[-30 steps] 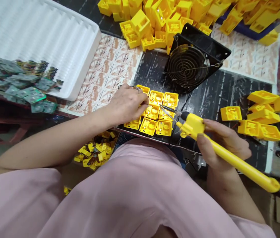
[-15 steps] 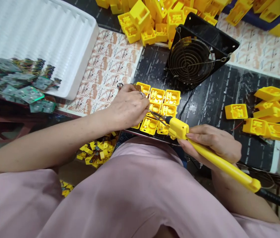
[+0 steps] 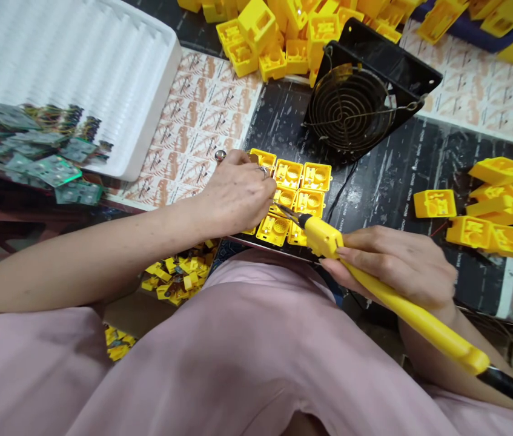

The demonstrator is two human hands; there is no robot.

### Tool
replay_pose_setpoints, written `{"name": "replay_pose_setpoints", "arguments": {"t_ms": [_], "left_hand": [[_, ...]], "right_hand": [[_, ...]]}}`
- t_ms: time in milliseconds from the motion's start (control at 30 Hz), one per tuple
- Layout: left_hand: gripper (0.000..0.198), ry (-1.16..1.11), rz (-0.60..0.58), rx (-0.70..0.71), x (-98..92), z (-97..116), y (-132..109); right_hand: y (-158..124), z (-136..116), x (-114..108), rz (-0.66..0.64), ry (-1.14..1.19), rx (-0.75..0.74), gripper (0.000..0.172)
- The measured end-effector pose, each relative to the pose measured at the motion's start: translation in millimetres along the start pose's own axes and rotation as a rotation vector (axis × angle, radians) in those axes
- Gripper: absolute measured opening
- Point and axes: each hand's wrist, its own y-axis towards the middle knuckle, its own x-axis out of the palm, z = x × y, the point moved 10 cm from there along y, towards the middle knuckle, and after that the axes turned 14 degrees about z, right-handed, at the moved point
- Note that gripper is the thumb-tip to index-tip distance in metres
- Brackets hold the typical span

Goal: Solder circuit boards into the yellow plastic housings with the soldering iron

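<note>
Several small yellow housings (image 3: 288,174) sit in rows on the black mat near the table's front edge. My left hand (image 3: 243,191) is over the left part of these rows, its fingers bent together; what they pinch is too small to make out. A ring is on one finger. My right hand (image 3: 395,266) is wrapped round a yellow-handled soldering tool (image 3: 383,290), whose dark tip points left into the housings, close to my left fingertips. A black cable leaves the handle's rear at the lower right.
A black fan (image 3: 351,109) stands behind the housings. More yellow housings are heaped (image 3: 256,30) at the back and grouped (image 3: 501,206) at the right. On the left, green circuit boards (image 3: 51,169) lie by a white foam tray (image 3: 147,121). Yellow parts (image 3: 178,275) fill a container below the table.
My right hand and the rear of the tool have moved slightly right and down, so the handle slants a little differently. My left hand has barely moved.
</note>
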Motion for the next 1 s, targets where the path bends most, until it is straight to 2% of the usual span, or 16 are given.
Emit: {"name": "replay_pose_setpoints", "arguments": {"t_ms": [100, 233, 400, 467, 567, 633, 833, 900, 1000], "left_hand": [[0.029, 0.000, -0.040, -0.013, 1.9, 0, 0], [0.028, 0.009, -0.070, -0.011, 0.2, 1, 1], [0.033, 0.027, -0.074, -0.003, -0.3, 2, -2], [0.033, 0.000, -0.034, -0.022, -0.7, 0, -4], [0.035, -0.072, 0.082, -0.053, -5.8, -3, -5], [0.034, -0.107, 0.115, -0.070, -7.1, -4, -6], [0.033, -0.033, 0.059, -0.027, -5.6, 1, -3], [0.033, -0.036, 0.055, -0.032, -5.4, 1, -2], [0.033, -0.069, 0.047, -0.059, -3.4, -1, -2]], "right_hand": [[-4, 7, -6, 0.011, -0.017, 0.082, 0.016], [-7, 7, -7, 0.029, -0.050, 0.066, 0.020], [-10, 13, -10, 0.078, -0.063, 0.122, 0.017], [-12, 15, -12, 0.104, -0.063, 0.129, 0.015], [-12, 13, -6, 0.072, -0.050, 0.080, 0.015], [-9, 8, -2, 0.063, -0.027, 0.028, 0.017], [5, -5, 9, -0.029, -0.049, -0.088, 0.018], [6, -5, 6, -0.045, -0.054, -0.082, 0.019], [2, 1, -5, -0.003, -0.037, -0.026, 0.021]]}}
